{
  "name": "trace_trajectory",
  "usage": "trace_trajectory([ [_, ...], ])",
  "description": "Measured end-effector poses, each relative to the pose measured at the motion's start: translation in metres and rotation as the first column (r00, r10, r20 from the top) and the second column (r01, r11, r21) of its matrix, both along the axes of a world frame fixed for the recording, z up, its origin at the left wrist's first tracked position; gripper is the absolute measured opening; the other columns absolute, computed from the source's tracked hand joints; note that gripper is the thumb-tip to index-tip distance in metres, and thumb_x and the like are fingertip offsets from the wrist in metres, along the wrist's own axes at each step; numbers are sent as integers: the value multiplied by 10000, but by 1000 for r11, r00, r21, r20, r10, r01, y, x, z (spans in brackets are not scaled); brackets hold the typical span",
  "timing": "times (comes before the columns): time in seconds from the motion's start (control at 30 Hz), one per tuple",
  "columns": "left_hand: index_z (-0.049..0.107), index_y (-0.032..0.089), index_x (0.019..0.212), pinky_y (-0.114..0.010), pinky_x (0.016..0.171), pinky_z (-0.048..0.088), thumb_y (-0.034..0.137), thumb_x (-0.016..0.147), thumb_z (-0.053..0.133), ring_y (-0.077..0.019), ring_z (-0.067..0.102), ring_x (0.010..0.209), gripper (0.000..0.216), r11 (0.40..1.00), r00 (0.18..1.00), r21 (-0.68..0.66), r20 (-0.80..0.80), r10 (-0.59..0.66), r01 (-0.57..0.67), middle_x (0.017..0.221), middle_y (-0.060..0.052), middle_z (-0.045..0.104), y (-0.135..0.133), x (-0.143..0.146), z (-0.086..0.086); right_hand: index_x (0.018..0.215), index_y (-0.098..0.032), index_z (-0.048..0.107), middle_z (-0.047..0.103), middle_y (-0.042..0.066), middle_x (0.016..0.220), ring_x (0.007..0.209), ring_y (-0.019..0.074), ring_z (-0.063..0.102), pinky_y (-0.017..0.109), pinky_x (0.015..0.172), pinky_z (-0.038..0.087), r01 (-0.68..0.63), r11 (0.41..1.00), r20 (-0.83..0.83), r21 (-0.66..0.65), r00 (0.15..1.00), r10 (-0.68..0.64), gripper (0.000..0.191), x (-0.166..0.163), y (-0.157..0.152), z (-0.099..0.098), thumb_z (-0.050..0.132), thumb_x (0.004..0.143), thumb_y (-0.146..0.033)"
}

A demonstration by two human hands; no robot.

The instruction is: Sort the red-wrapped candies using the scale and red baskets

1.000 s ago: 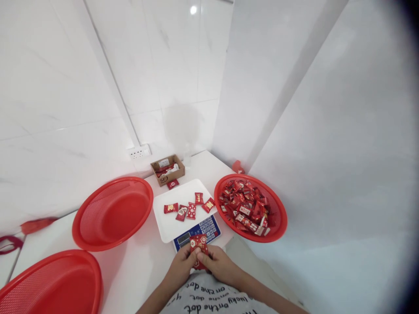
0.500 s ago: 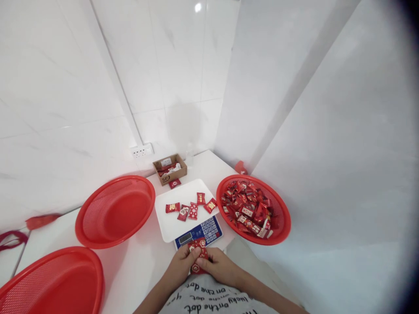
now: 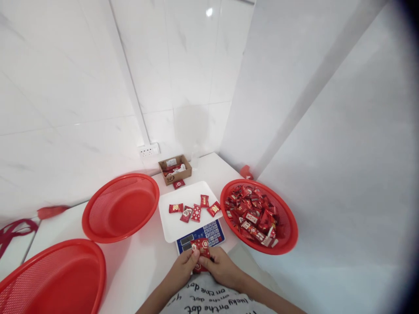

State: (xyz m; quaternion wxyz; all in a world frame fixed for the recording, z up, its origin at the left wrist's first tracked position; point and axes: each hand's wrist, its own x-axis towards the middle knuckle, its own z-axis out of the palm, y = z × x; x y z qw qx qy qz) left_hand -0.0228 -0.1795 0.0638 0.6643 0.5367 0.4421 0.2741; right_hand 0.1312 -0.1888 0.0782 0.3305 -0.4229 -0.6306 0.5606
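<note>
My left hand (image 3: 185, 264) and my right hand (image 3: 220, 267) meet close to my body, both closed on a red packet (image 3: 200, 247) with pale flower prints. The thumbs lie side by side across its face; part of the packet is hidden behind them. Just beyond is a digital scale (image 3: 212, 234) with a blue keypad, partly covered by my hands. On its white tray (image 3: 170, 229) lie several small red wrapped candies (image 3: 196, 213), spread apart. To the right, a red mesh basket (image 3: 292, 231) holds a heap of red wrapped sweets (image 3: 252, 209).
Two more red baskets stand at the left, one farther back (image 3: 90, 218) and one nearer (image 3: 101, 266). A small cardboard box (image 3: 179, 175) with red packets sits behind the scale, a red packet (image 3: 178, 184) before it. White walls enclose the table's back and right.
The view has shifted slightly left, so most things appear farther right. Both hands keep hold of the red packet, which now shows a little differently between the thumbs.
</note>
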Motion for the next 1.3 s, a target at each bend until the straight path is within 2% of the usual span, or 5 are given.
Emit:
trace_trajectory([
  [0.53,624,128,694,-226,523,371,619,702,527,-102,441,509,501,992,988,-123,152,43,-24,552,5,532,3,11,2,855,-161,610,580,8,703,644,137,517,267,649,447,24,997,-62,-78,998,-28,371,5,0,-2,421,842,-480],
  [0.77,669,155,915,-258,648,437,497,679,619,-166,546,695,419,978,976,-148,133,170,-150,768,-38,652,4,9,-6,844,-154,609,609,17,767,729,157,538,278,708,436,61,984,-61,-165,996,-72,271,8,-5,1,469,821,-385],
  [0.9,680,150,905,-303,783,430,455,718,595,-200,560,804,367,993,987,-88,130,93,-82,819,-53,668,6,11,2,826,-154,614,615,18,787,727,157,531,280,715,429,68,985,-67,-159,995,-80,249,9,-6,2,474,807,-359],
  [1.07,668,151,884,-301,762,432,455,772,542,-169,545,699,348,1000,994,24,112,14,-17,703,-24,635,6,13,12,772,-153,589,555,-6,689,615,119,464,240,618,405,111,978,-38,-175,992,-119,246,9,-8,-1,469,804,-366],
  [1.3,660,154,896,-294,755,440,452,796,516,-186,568,761,346,997,990,74,141,-4,-7,800,-48,665,3,10,22,708,-159,546,469,-28,615,556,98,387,211,526,339,87,982,-38,-168,995,-95,240,6,-8,3,460,805,-362],
])
